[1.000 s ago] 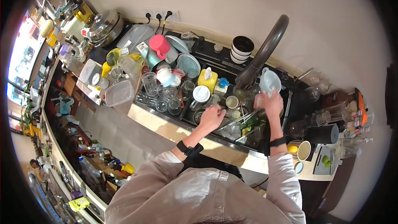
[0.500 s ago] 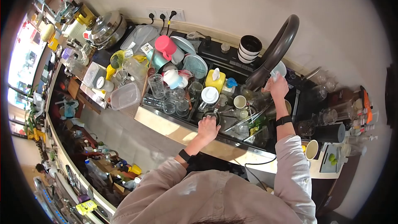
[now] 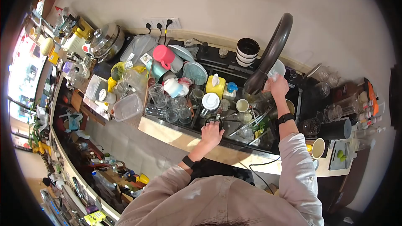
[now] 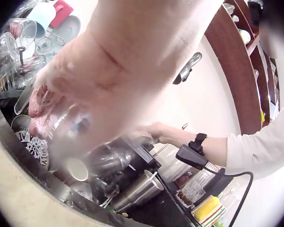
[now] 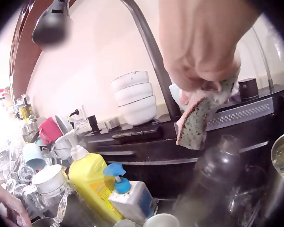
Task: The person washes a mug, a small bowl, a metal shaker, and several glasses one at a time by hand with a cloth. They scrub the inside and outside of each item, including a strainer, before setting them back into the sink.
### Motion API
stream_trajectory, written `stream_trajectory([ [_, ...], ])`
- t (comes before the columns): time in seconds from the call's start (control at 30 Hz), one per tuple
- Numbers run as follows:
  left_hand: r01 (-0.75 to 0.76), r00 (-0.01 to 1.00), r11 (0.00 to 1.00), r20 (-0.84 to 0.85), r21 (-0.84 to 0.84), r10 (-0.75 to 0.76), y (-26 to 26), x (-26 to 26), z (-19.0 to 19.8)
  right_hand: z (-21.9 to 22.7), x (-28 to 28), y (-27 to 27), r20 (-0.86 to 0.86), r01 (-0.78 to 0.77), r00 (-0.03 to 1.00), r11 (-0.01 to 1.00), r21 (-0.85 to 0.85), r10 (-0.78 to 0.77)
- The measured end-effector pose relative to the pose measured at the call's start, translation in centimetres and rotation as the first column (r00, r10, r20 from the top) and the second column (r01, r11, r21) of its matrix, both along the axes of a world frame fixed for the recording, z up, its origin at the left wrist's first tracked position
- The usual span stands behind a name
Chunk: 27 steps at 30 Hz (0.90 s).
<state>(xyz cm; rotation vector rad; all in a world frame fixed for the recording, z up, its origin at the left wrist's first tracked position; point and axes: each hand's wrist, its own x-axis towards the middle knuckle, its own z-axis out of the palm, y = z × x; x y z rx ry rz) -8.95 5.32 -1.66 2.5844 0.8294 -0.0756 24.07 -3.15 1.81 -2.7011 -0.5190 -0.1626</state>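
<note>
Fingers of the R hand [image 5: 203,47], closed in a pinch, grip a speckled sponge [image 5: 194,125] at its upper end. Long axis of the sponge: down & slightly L from the fingertips in the R wrist view, lower end free, w/ one broad face toward the cam. Pale bowl [image 3: 278,67]: just beyond the same fingers, on the side away from the person; fingers overlap its near edge in the head view, but whether they also hold it, cannot tell. Key relation: sponge under the fingers, bowl past them, R hand nearer to both; L hand [image 3: 211,134] well apart, at the near rim of the sink.

L fingers: loosely bent, wet, no obj. plainly gripped; openwork disc [image 4: 35,149] just beside the fingertips.

Farther out: dark faucet [image 3: 273,46] arches just L of the R hand; bowl stack [image 3: 246,54] upright beyond it. Btwn the hands, in & about the sink: cream cup [image 3: 242,105], white-lidded jug [image 3: 210,101], yellow bottle [image 3: 214,88], blue-pump bottle [image 5: 132,198]. Steel cup [image 5: 280,189], w/ a pale stick inside, stands nr the R hand, on the person's side.
</note>
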Motion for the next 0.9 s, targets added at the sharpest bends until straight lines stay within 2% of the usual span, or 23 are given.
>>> stream_trajectory([
  [0.17, -0.005, 1.000, 1.000, 0.004, -0.015, 0.005, -0.3, 0.0, 0.4, -0.2, 1.0, 0.6, -0.065, -0.005, 0.998, 0.999, -0.047, 0.002],
  [0.23, -0.010, 1.000, 0.999, 0.012, -0.035, 0.010, -0.4, 0.0, 0.4, 1.1, 0.6, 0.6, -0.093, -0.034, 0.995, 0.997, -0.076, 0.027],
  [0.33, -0.011, 0.999, 0.998, 0.035, -0.063, 0.013, -0.6, 0.4, 0.2, 4.1, -2.5, -1.0, -0.051, -0.053, 0.997, 0.998, -0.013, 0.053],
  [0.43, -0.007, 0.997, 0.997, 0.073, -0.083, 0.013, -0.8, 0.5, 0.3, 4.9, -6.3, -2.2, -0.098, -0.109, 0.989, 0.994, 0.017, 0.110],
  [0.47, -0.002, 0.996, 0.997, 0.085, -0.083, 0.009, -0.9, 0.7, 0.3, 4.3, -7.4, -2.3, -0.182, -0.164, 0.971, 0.986, -0.040, 0.154],
  [0.5, 0.004, 0.995, 0.997, 0.099, -0.083, 0.004, -1.0, 0.8, 0.4, 3.2, -8.3, -2.5, -0.267, -0.221, 0.945, 0.971, -0.091, 0.190],
  [0.57, 0.012, 0.995, 0.996, 0.097, -0.084, -0.004, -1.1, 1.2, 0.5, -2.0, -9.5, -2.8, -0.341, -0.368, 0.894, 0.912, -0.181, 0.293],
  [0.63, 0.020, 0.997, 0.995, 0.073, -0.094, -0.013, -1.3, 1.6, 0.9, -6.6, -10.2, -2.3, -0.464, -0.465, 0.824, 0.856, -0.227, 0.325],
  [0.7, 0.021, 1.000, 0.994, 0.021, -0.110, -0.019, -1.4, 1.8, 1.7, -10.1, -10.7, -1.6, -0.516, -0.491, 0.798, 0.833, -0.255, 0.313],
  [0.83, -0.024, 0.995, 0.991, 0.089, -0.132, 0.036, -1.3, 0.8, 2.5, -15.4, -11.1, 0.4, -0.551, -0.499, 0.789, 0.806, -0.319, 0.270],
  [0.87, -0.040, 0.993, 0.988, 0.100, -0.151, 0.055, -1.1, 0.4, 2.7, -16.7, -10.9, 0.9, -0.565, -0.531, 0.779, 0.765, -0.364, 0.271],
  [0.9, -0.055, 0.991, 0.984, 0.111, -0.170, 0.074, -1.0, 0.0, 2.7, -16.9, -11.1, 1.2, -0.561, -0.516, 0.788, 0.768, -0.380, 0.252],
])
